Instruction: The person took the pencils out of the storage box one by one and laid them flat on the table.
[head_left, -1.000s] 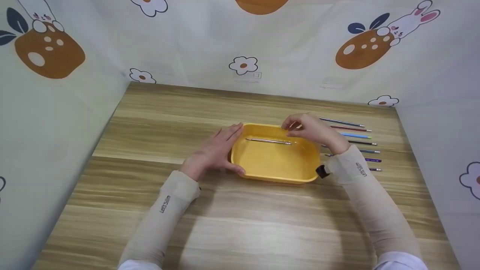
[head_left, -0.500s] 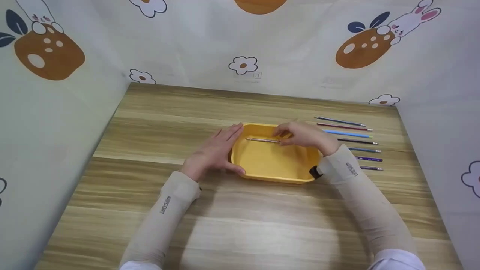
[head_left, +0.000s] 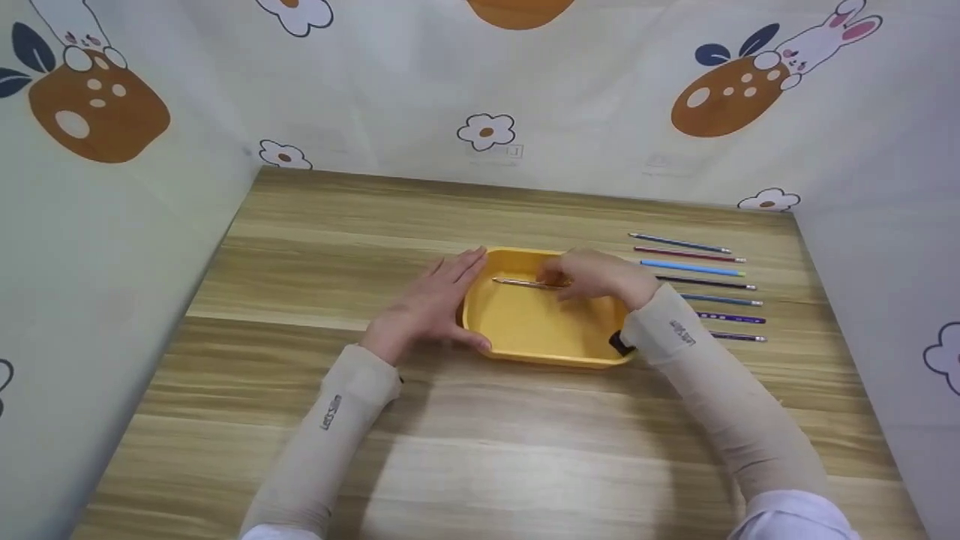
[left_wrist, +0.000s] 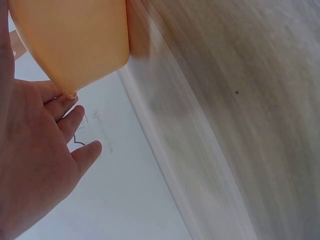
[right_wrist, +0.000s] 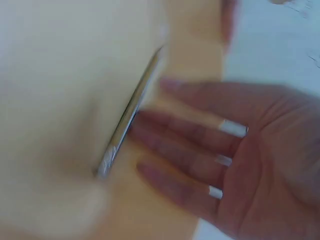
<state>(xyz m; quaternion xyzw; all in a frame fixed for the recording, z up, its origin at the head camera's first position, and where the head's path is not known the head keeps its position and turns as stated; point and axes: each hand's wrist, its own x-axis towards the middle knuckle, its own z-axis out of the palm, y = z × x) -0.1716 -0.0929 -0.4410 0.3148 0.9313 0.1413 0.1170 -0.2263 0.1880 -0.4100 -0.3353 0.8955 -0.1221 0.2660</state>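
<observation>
A yellow plastic tray (head_left: 525, 356) stands on the wooden table, with one silvery pencil (head_left: 516, 282) lying inside near its far wall. My left hand (head_left: 427, 300) rests against the tray's left side, fingers spread, the thumb by the near corner. In the left wrist view, fingertips of that hand (left_wrist: 45, 130) touch the rim of the tray (left_wrist: 80, 40). My right hand (head_left: 596, 274) reaches into the tray over the pencil's right end. In the right wrist view, its extended fingers (right_wrist: 175, 145) are at the pencil (right_wrist: 127, 115), blurred; whether they touch it is unclear.
To the right of the tray, several pencils lie in a row, among them a light blue one (head_left: 690, 268) and a purple one (head_left: 739, 319). Behind the table (head_left: 337, 225) hangs a pale patterned curtain (head_left: 585, 97).
My right hand has moved left and down into the tray, from above the rim to the pencil. More of the pencil row shows. The left hand and tray stay put.
</observation>
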